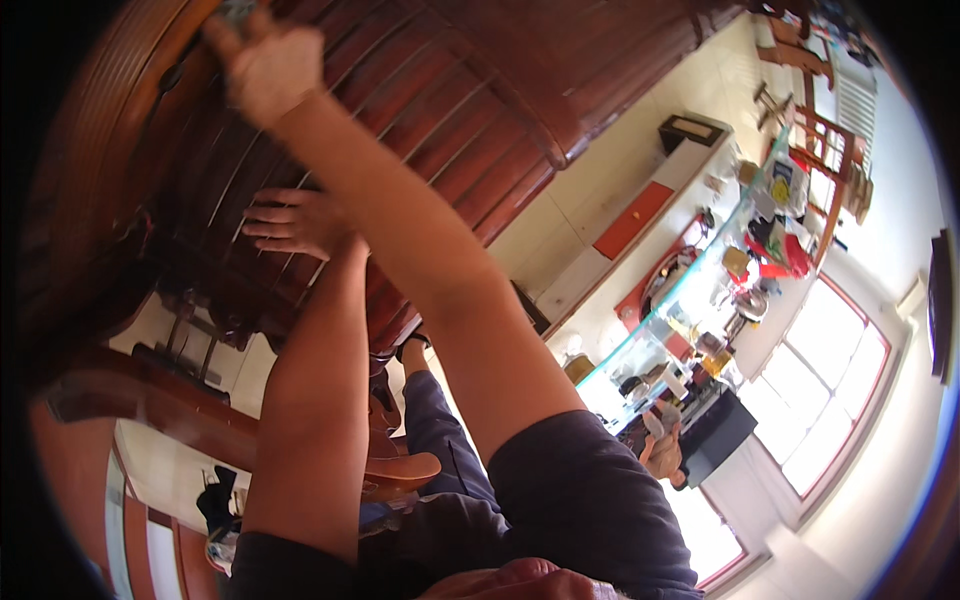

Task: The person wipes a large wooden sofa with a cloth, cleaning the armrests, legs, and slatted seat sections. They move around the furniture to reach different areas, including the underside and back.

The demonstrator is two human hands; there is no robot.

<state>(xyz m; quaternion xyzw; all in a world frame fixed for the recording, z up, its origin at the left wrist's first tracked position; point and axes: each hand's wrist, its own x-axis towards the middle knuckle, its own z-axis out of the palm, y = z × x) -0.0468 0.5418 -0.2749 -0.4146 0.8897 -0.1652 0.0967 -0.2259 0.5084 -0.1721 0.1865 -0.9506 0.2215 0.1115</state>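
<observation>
A dark red polished wooden bench with a slatted seat point(457, 112) fills the upper left. My left hand point(300, 221) rests on its slats, fingers spread, holding nothing. Crossing above it, my right arm reaches to the upper left. Blurred by motion, my right hand point(276, 71) is near the carved wooden back or side panel point(120, 90). A small greyish thing point(236, 10), perhaps a cloth, is at its fingertips; the picture's edge cuts it off and its kind is unclear.
A curved wooden armrest point(165, 397) lies at the lower left. Right of the bench, a long cabinet point(577, 300) has a glass top point(637, 330) crowded with household items. Wooden chairs point(832, 172) stand farther back. A seated person point(664, 446) is near a black box-like object point(720, 435) by the windows.
</observation>
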